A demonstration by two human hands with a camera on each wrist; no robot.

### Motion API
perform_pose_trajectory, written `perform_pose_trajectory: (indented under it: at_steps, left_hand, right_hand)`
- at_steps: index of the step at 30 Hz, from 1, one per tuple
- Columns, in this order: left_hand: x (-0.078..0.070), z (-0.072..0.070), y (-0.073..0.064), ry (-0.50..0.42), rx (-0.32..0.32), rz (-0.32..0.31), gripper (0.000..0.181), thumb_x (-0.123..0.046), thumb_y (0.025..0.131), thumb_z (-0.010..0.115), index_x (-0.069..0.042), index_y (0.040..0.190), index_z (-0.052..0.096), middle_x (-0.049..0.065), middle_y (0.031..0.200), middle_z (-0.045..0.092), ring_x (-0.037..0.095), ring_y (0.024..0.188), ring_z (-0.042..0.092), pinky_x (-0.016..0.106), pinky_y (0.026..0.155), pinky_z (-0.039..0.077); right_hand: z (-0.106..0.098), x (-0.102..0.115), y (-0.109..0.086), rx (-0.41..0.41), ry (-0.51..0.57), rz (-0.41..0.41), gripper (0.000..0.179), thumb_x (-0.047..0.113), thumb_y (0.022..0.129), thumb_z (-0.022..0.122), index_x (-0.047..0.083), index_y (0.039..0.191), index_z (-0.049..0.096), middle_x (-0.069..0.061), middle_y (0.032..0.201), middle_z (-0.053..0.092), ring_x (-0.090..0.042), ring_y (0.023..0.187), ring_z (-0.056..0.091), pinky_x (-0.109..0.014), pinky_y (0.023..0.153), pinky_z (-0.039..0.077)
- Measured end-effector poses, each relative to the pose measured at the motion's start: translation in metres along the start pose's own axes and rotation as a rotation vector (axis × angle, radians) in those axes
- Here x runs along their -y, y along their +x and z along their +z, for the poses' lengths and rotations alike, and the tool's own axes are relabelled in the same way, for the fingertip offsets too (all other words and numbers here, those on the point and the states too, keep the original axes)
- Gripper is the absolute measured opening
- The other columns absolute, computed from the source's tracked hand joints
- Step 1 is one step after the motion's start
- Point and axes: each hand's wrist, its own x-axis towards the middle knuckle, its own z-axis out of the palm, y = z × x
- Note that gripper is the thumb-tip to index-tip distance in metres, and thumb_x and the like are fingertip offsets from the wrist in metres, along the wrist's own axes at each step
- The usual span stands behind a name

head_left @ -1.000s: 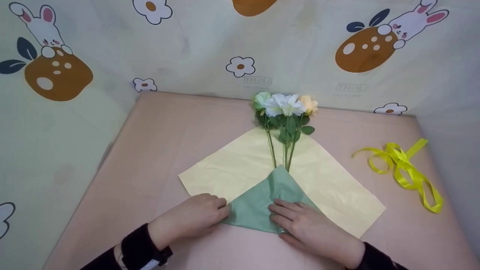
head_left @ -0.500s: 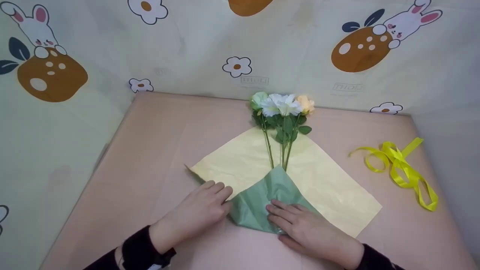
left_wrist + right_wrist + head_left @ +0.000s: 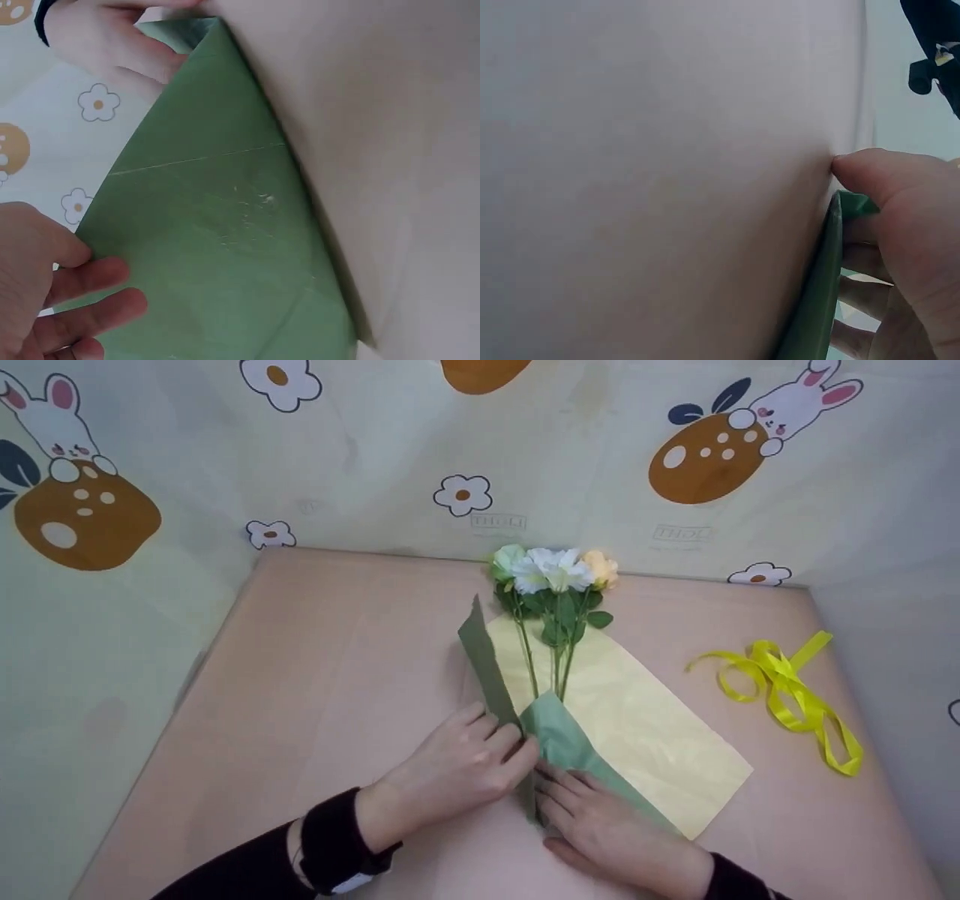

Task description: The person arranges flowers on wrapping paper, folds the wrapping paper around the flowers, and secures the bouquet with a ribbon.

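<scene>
A sheet of wrapping paper (image 3: 652, 727), cream inside and green outside, lies under a bunch of flowers (image 3: 555, 571). Its bottom corner is turned up over the stems as a green flap (image 3: 566, 731). My left hand (image 3: 457, 761) pinches the left side of the sheet, which stands raised beside the stems; in the left wrist view its green outer face (image 3: 202, 217) fills the middle. With fingers extended, my right hand (image 3: 611, 817) rests on the flap near the fold. The right wrist view has that hand (image 3: 919, 240) at the paper's folded edge. Stem ends are hidden.
A yellow ribbon (image 3: 795, 690) lies in loose loops on the pink table (image 3: 337, 660), to the right of the paper. Behind the table hangs a patterned backdrop (image 3: 375, 457) with bunnies and flowers; the blossoms reach the table's back edge.
My left hand has moved right and upward, lifting the paper's left side from the table and bringing it over toward the stems. My right hand has stayed on the flap.
</scene>
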Motion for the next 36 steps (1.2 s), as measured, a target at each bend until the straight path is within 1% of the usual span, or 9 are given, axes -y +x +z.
perform_pose_trajectory:
  at_steps: [5,9,12,18,23,27,30,33,36]
  left_hand:
    - [0.002,-0.003,0.001,-0.008,0.028,0.009,0.020,-0.012,0.094,0.039,-0.010,0.085,0.057,0.002,0.067,0.059,0.018,0.051,0.054,0.031,0.051,0.039]
    - [0.003,-0.003,0.000,-0.005,0.039,0.006,0.020,-0.013,0.095,0.039,-0.012,0.085,0.056,0.001,0.068,0.059,0.017,0.050,0.053,0.030,0.050,0.040]
    - [0.001,-0.001,0.004,-0.013,0.025,0.018,0.021,-0.011,0.095,0.038,-0.012,0.084,0.056,-0.001,0.067,0.056,0.016,0.049,0.051,0.029,0.047,0.039]
    - [-0.005,0.002,0.028,-0.036,-0.041,0.055,0.021,-0.004,0.091,0.041,-0.014,0.077,0.054,-0.002,0.064,0.050,0.012,0.045,0.044,0.026,0.043,0.032]
    - [-0.010,0.007,0.045,-0.047,-0.025,0.067,0.016,-0.009,0.090,0.048,-0.015,0.076,0.053,-0.003,0.064,0.048,0.009,0.045,0.042,0.022,0.038,0.030]
    - [-0.014,0.020,0.054,-0.059,-0.019,0.058,0.014,-0.010,0.090,0.048,-0.016,0.078,0.053,-0.004,0.064,0.047,0.008,0.044,0.041,0.022,0.036,0.030]
    - [-0.017,0.038,0.059,-0.064,-0.015,0.049,0.018,-0.010,0.092,0.044,-0.017,0.079,0.053,-0.003,0.065,0.048,0.009,0.044,0.041,0.022,0.036,0.031]
    - [-0.021,0.058,0.062,-0.057,0.030,0.055,0.022,-0.011,0.095,0.037,-0.018,0.081,0.053,-0.003,0.066,0.048,0.009,0.044,0.040,0.023,0.036,0.031]
    - [-0.024,0.075,0.065,-0.062,0.114,0.053,0.023,-0.012,0.097,0.035,-0.018,0.082,0.052,-0.003,0.066,0.047,0.009,0.045,0.041,0.024,0.037,0.033]
  right_hand:
    - [0.000,-0.001,-0.001,0.006,0.004,0.019,0.063,0.041,0.087,0.056,0.001,0.134,0.042,-0.013,0.141,0.037,-0.027,0.133,0.026,-0.044,0.100,0.032]
    - [-0.002,-0.002,-0.002,0.015,-0.041,0.001,0.059,0.042,0.089,0.053,0.005,0.133,0.045,-0.011,0.142,0.035,-0.029,0.134,0.024,-0.045,0.099,0.033]
    - [-0.001,-0.002,-0.004,0.035,-0.075,0.003,0.053,0.043,0.091,0.049,0.008,0.132,0.048,-0.009,0.142,0.036,-0.028,0.134,0.022,-0.044,0.099,0.033]
    - [0.002,0.002,-0.008,0.005,-0.080,0.011,0.047,0.040,0.093,0.047,0.007,0.125,0.052,-0.009,0.136,0.043,-0.025,0.131,0.029,-0.044,0.099,0.033]
    - [-0.001,0.001,-0.014,0.015,-0.011,0.013,0.052,0.046,0.091,0.048,0.006,0.124,0.052,-0.008,0.138,0.040,-0.023,0.134,0.022,-0.045,0.103,0.027]
    - [-0.008,-0.001,-0.019,0.031,0.043,0.030,0.050,0.046,0.090,0.051,0.008,0.122,0.050,-0.006,0.138,0.038,-0.022,0.134,0.018,-0.045,0.104,0.023]
    - [-0.014,-0.002,-0.023,0.026,0.064,0.046,0.048,0.044,0.088,0.054,0.010,0.122,0.049,-0.004,0.133,0.040,-0.022,0.131,0.024,-0.045,0.103,0.025]
    - [-0.021,-0.003,-0.028,0.006,0.077,0.034,0.045,0.038,0.088,0.057,0.011,0.123,0.050,-0.001,0.126,0.046,-0.020,0.123,0.035,-0.044,0.099,0.030]
    - [-0.029,-0.004,-0.032,-0.026,0.100,-0.023,0.036,0.030,0.088,0.058,0.012,0.119,0.056,0.000,0.121,0.051,-0.018,0.116,0.043,-0.040,0.094,0.036]
